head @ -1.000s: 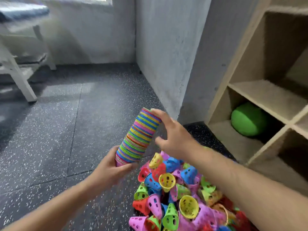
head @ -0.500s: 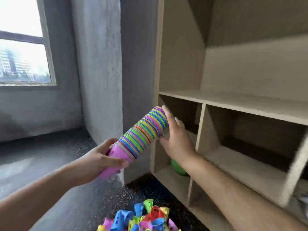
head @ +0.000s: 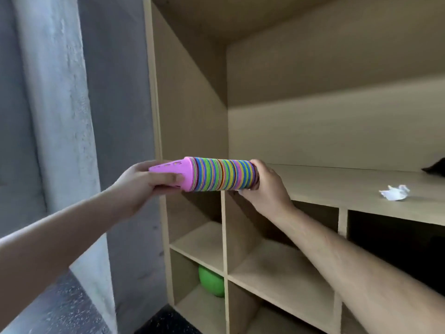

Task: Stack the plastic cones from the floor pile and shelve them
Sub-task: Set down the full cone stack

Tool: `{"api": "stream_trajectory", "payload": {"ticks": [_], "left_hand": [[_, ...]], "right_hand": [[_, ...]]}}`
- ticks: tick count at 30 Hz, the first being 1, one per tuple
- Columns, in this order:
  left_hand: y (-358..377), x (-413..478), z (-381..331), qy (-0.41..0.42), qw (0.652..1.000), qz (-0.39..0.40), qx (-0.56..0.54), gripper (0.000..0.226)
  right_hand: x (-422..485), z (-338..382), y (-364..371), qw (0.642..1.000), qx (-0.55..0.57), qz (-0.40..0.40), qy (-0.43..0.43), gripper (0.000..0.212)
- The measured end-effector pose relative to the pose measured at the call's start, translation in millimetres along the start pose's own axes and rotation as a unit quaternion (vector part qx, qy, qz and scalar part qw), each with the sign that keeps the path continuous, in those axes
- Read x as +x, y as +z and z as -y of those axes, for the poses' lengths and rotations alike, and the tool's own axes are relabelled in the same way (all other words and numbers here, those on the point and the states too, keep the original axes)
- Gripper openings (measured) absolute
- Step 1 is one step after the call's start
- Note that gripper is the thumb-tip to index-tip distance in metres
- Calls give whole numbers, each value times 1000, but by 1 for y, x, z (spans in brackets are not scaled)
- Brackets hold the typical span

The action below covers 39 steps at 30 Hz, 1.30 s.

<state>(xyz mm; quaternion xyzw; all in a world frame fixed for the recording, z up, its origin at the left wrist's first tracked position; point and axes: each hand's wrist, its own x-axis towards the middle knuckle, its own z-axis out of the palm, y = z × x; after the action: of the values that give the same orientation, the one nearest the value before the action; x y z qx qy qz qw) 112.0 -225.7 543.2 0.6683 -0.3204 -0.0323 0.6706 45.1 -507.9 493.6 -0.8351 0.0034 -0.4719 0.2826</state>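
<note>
Along the front edge of the wide shelf board (head: 337, 186) the cone stack (head: 224, 174) is held level, with its pink tip toward 9 o'clock and its wide end toward 3 o'clock. The left hand (head: 142, 183) grasps the pink tip; the right hand (head: 265, 186) curls round the wide end. Crumpled paper (head: 395, 192) lies on the board at 3 o'clock, well apart from the stack — a green ball (head: 211, 280) sits in a low cubby at 6 o'clock.

Smooth, faintly glossy plastic in the cone stack (head: 224, 174); matt pale wood on the shelf (head: 337, 186); crumpled white paper (head: 395, 192); rough plastered wall (head: 60, 92).
</note>
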Motion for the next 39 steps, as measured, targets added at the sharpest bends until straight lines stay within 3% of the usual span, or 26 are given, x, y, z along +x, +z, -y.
{"api": "stream_trajectory", "payload": {"ticks": [6,11,16,22,30,33,37,39], "left_hand": [[75,97,-54,80,996,-3,42,37],[155,162,-59,100,993,-1,64,65],[218,214,-24,86,994,4,74,59],[274,244,5,103,991,7,90,39],[270,241,23,123,985,2,123,53],[253,221,22,125,978,9,165,61],[213,166,33,178,955,-30,236,30],[183,127,50,221,931,-52,285,15]], "right_hand": [[51,-50,-47,989,-57,11,139,51],[66,-104,-62,958,-71,29,278,65],[68,-141,-66,928,-160,75,329,65],[75,-159,-55,899,-265,138,321,95],[69,-154,-57,903,-281,133,295,83],[64,-143,-61,916,-271,88,282,64],[28,-111,-52,962,-229,-124,82,29],[-8,-81,-29,983,-138,-120,-2,19]]}}
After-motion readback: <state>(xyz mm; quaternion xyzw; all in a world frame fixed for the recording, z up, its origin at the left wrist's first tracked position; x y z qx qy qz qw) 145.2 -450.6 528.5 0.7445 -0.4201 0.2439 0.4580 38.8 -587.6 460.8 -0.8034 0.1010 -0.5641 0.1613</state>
